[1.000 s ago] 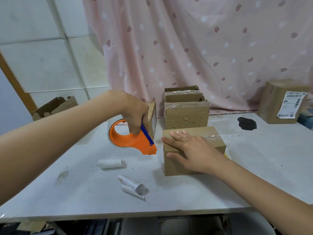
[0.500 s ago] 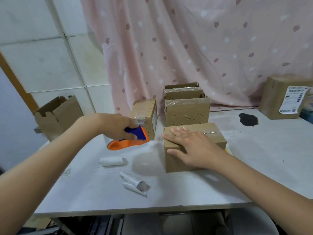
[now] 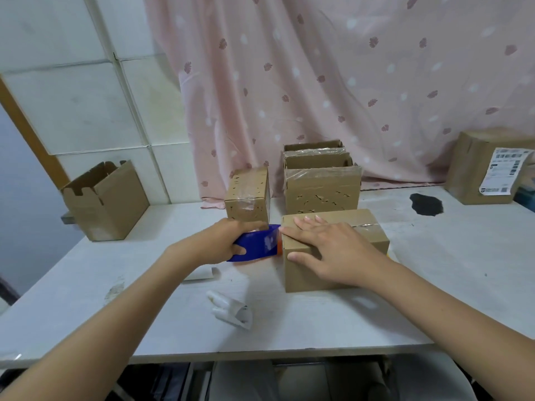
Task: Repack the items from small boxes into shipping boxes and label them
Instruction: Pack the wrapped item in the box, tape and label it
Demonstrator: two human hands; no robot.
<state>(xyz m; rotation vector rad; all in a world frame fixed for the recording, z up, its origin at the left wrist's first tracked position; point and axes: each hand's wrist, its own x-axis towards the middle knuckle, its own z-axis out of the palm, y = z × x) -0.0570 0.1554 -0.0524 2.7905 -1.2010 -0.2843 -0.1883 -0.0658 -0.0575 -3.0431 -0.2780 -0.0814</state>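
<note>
- The tape dispenser (image 3: 256, 243) was clasped by the curled left hand (image 3: 221, 241), its front against the box (image 3: 333, 250) on the table (image 3: 451, 285).
- The box top was pressed by the flat, straight-fingered right hand (image 3: 333, 250).

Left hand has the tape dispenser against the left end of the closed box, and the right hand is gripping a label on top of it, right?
Not quite. In the head view the right hand lies flat with straight fingers on the closed box, holding no label. The left hand does grip the tape dispenser against the box's left end.
</note>
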